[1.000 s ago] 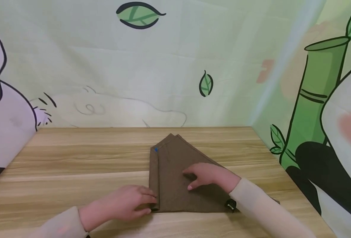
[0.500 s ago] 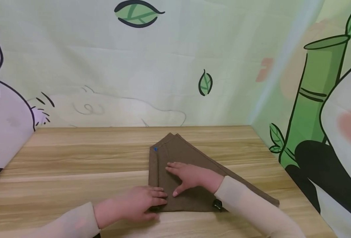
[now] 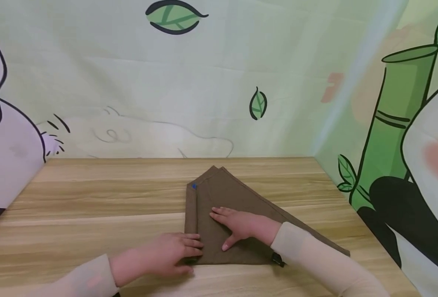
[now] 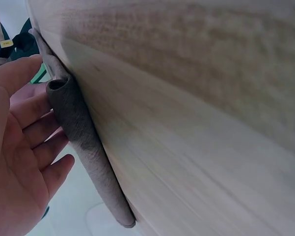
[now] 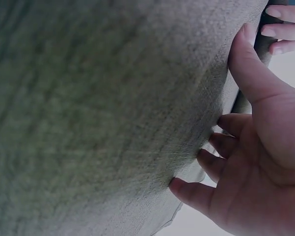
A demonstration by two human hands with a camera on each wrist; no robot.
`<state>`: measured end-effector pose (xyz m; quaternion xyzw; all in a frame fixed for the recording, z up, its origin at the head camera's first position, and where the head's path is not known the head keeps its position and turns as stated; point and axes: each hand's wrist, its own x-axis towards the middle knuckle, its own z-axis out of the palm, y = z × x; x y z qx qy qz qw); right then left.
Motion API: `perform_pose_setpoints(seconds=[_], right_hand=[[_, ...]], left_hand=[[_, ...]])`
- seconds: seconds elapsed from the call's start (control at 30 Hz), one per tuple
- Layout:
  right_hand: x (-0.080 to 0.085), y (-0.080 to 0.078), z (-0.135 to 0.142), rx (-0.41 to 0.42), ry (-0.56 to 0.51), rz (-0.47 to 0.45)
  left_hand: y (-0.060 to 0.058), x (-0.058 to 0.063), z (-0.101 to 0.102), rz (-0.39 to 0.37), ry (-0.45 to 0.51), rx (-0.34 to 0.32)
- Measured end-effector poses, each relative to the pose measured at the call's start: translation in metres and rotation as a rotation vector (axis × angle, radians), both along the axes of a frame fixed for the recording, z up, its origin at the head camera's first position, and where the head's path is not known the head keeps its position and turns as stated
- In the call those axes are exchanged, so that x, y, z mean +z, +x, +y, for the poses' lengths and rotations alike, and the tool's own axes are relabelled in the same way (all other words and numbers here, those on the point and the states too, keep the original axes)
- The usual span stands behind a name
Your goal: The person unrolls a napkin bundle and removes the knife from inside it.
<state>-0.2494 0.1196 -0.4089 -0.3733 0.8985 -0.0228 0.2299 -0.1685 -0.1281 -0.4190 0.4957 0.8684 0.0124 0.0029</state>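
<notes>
A brown cloth (image 3: 241, 192) lies folded on the wooden table, with a slanting edge on the right. Its left edge is turned over into a narrow roll (image 3: 191, 210), and a small blue mark (image 3: 194, 186) shows near the top of it. My left hand (image 3: 167, 253) rests its extended fingers over the near end of this roll. The left wrist view shows the rolled cloth (image 4: 88, 140) as a hollow tube against the fingers. With fingers spread, my right hand (image 3: 239, 226) touches the middle of the cloth; its fingertips meet the fabric (image 5: 88, 123) in the right wrist view.
The wooden table (image 3: 93, 194) extends around the cloth on both sides. Behind it hangs a pale green backdrop (image 3: 204, 82) printed with leaves, bamboo and pandas. A small black device (image 3: 277, 259) shows under the right cuff.
My right hand has moved left across the cloth and spread its fingers. My left hand has shifted right onto the roll, then slightly back. The cloth stays nearly in place.
</notes>
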Motion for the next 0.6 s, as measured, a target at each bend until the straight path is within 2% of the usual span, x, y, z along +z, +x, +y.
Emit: perform_pose_setpoints(seconds=[0.33, 0.6], right_hand=[[-0.001, -0.002, 0.005, 0.007, -0.005, 0.005], [-0.002, -0.004, 0.010, 0.000, -0.023, -0.010]], left_hand=[[0.003, 0.004, -0.012, 0.009, 0.072, 0.023], [0.007, 0.002, -0.026, 0.046, 0.100, 0.044]])
